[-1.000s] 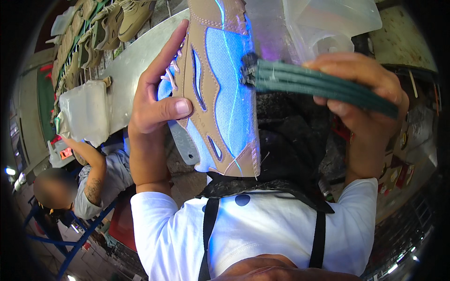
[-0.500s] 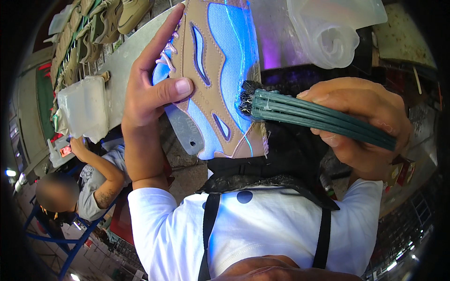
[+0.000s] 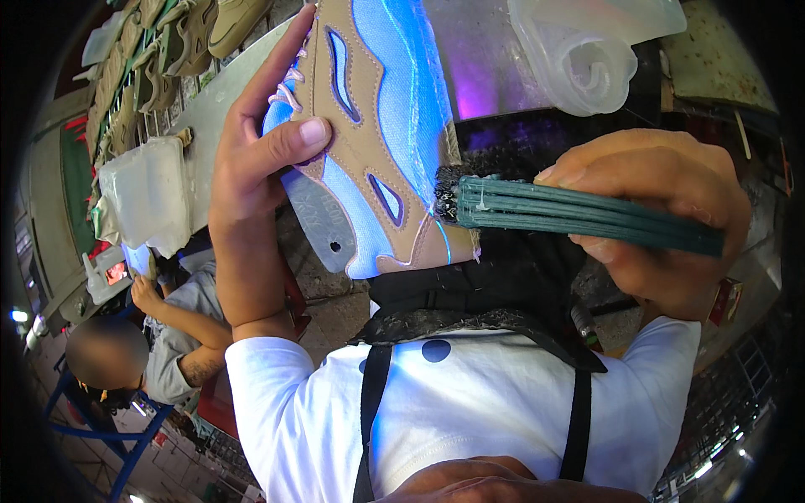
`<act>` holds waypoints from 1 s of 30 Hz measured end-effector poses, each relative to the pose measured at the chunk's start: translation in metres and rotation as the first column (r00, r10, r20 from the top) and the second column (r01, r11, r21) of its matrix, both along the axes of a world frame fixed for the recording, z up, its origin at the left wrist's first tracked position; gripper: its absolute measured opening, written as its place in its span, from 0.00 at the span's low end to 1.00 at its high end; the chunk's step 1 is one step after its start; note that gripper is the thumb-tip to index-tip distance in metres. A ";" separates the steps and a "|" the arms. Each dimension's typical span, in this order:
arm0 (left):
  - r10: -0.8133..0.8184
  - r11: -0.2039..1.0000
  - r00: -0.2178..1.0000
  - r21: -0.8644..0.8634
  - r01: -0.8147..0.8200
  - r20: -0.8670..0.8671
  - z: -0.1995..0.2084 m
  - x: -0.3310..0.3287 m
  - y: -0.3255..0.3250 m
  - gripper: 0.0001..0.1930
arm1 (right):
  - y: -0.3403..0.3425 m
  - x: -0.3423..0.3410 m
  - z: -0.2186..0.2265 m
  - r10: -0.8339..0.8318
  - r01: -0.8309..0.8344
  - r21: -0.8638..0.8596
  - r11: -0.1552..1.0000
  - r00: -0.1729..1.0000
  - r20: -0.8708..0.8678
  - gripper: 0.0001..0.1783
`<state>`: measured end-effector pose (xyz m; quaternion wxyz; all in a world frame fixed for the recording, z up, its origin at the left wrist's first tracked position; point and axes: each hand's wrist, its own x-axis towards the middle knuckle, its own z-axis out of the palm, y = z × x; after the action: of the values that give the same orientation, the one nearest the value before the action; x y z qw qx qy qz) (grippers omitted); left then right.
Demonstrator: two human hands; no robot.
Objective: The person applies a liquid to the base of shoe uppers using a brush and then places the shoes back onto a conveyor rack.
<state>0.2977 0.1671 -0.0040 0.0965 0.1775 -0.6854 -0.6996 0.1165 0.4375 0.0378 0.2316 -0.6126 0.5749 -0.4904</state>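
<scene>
My left hand (image 3: 264, 151) grips a tan shoe upper (image 3: 352, 155) with mesh panels and pale laces. Its thumb lies on the tan side panel, and the other fingers are mostly hidden behind. Blue light with bright lines falls across the mesh. A grey piece with a small hole (image 3: 319, 222) sticks out at the heel-side opening, probably a shoe last. In my right hand (image 3: 662, 201) is a brush (image 3: 579, 214) with a ridged teal handle. Its dark bristles are at the upper's lower edge, close to the heel; whether they touch is hard to tell.
A translucent plastic container (image 3: 587, 67) stands at the upper right, and another clear tub (image 3: 147, 193) at the left. Several shoe uppers (image 3: 159, 50) sit on a rack at the upper left. Another person (image 3: 193, 331) works at the left. A metal table (image 3: 503, 75) lies beyond the shoe.
The shoe upper has shifted a little up and left with my left hand. My right hand and the brush have moved slightly right, and the handle is closer to level.
</scene>
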 end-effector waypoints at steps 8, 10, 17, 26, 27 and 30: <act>-0.004 0.978 1.000 0.206 0.008 -0.019 -0.008 0.005 -0.008 0.47 | -0.010 -0.013 0.009 0.060 -0.063 0.069 0.996 0.997 0.053 0.18; -0.018 0.957 0.999 0.290 0.031 -0.046 -0.010 0.006 -0.011 0.44 | -0.011 -0.015 0.011 0.090 -0.096 0.073 0.993 0.992 0.088 0.19; 0.033 0.888 0.999 0.458 -0.027 -0.004 -0.009 0.004 -0.009 0.40 | -0.014 -0.041 0.053 0.289 -0.260 0.218 0.941 0.950 -0.117 0.17; 0.173 0.740 0.984 0.656 -0.148 0.027 -0.001 0.001 -0.003 0.34 | -0.024 -0.060 0.047 0.332 -0.326 0.072 0.943 0.937 -0.106 0.16; 0.173 0.710 0.984 0.688 -0.150 0.036 -0.001 0.002 -0.004 0.33 | -0.025 -0.062 0.046 0.331 -0.326 0.056 0.944 0.939 -0.095 0.16; 0.047 0.463 0.963 0.860 0.214 -0.265 -0.025 0.013 -0.021 0.25 | -0.025 -0.066 0.043 0.329 -0.330 -0.008 0.944 0.942 -0.063 0.16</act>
<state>0.3102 0.1458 -0.0292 0.0421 0.0775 -0.2152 -0.9726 0.0508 0.4123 0.0806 0.2871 -0.7170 0.4665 -0.4312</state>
